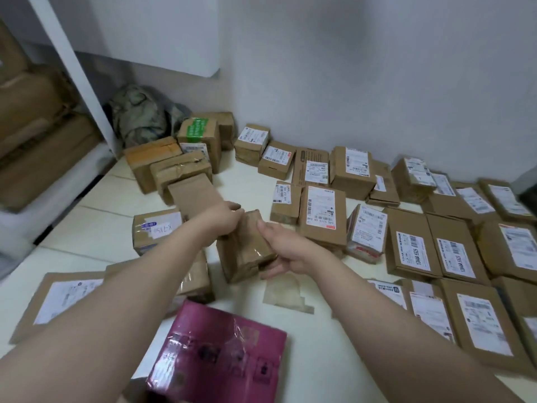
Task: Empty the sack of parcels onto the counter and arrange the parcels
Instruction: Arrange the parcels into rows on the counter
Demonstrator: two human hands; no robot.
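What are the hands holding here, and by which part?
One brown taped parcel, in both hands: the left hand has its grip on the far left corner, the right hand on the right edge, thumb on top.

Big brown cartons (pixel 37 135) stacked far L, beside wht post (pixel 78 82); wht panel (pixel 162 33) on wall (pixel 377 68)

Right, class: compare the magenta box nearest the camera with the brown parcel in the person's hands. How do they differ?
Colour: the magenta box is pink-purple with dark printed marks; the brown parcel is plain cardboard. State: the magenta box lies untouched on the counter; the brown parcel is held, tilted, by the left hand and right hand. Shared: both carry shiny clear tape.
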